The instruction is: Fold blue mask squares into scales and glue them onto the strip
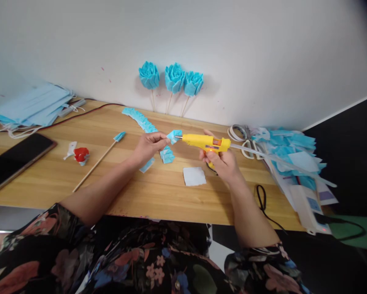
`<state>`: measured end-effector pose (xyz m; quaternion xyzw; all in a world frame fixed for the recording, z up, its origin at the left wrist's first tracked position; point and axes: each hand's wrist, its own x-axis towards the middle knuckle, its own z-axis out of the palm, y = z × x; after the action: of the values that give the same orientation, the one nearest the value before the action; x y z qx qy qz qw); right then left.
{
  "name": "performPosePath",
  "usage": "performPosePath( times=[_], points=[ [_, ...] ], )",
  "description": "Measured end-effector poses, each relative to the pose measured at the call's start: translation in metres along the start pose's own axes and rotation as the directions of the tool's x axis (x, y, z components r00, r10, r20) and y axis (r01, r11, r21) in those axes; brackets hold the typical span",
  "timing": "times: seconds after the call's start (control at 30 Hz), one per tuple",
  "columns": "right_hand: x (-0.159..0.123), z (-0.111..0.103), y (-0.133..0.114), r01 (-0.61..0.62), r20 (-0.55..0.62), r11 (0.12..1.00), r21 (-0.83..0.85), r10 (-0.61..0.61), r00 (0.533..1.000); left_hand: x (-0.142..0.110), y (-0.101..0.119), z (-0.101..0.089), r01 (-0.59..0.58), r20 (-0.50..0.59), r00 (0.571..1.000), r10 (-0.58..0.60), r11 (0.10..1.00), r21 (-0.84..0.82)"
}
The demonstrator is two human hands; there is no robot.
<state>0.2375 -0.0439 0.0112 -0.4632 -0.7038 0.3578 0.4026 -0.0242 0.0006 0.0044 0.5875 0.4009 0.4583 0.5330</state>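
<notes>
My left hand [149, 146] pinches a small folded blue piece [174, 135] above the wooden table [134, 192]. My right hand [220, 161] grips a yellow glue gun [205, 143], its nozzle touching the blue piece. A clear glue stick [281, 162] sticks out of the gun's back toward the right. Below the hands lie more folded blue pieces [166, 154] and a small white square [194, 176]. A wooden stick with a blue tip [99, 161] lies to the left.
Three blue flowers on sticks [171, 78] lean on the wall. A curved row of blue pieces [139, 119], stacked blue masks [33, 107], a phone [13, 160] and a red item [81, 154] lie left. Scissors [251, 149], tape [237, 132], blue scraps [290, 149] and a power strip [309, 208] sit right.
</notes>
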Motion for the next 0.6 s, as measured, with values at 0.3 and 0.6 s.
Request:
performPosePath(
  times=[0.3, 0.6],
  points=[
    [0.0006, -0.0006, -0.0028, 0.002, -0.019, 0.993, -0.117, -0.004, 1.000, -0.0012, -0.0004, 0.0002, -0.006, 0.000, 1.000, 0.006, 0.999, 0.041],
    [-0.0003, -0.0019, -0.0032, -0.032, -0.049, 0.998, -0.060, 0.029, 0.998, -0.0011, 0.0002, 0.0002, -0.026, -0.004, 1.000, 0.027, 0.999, 0.038]
  ],
)
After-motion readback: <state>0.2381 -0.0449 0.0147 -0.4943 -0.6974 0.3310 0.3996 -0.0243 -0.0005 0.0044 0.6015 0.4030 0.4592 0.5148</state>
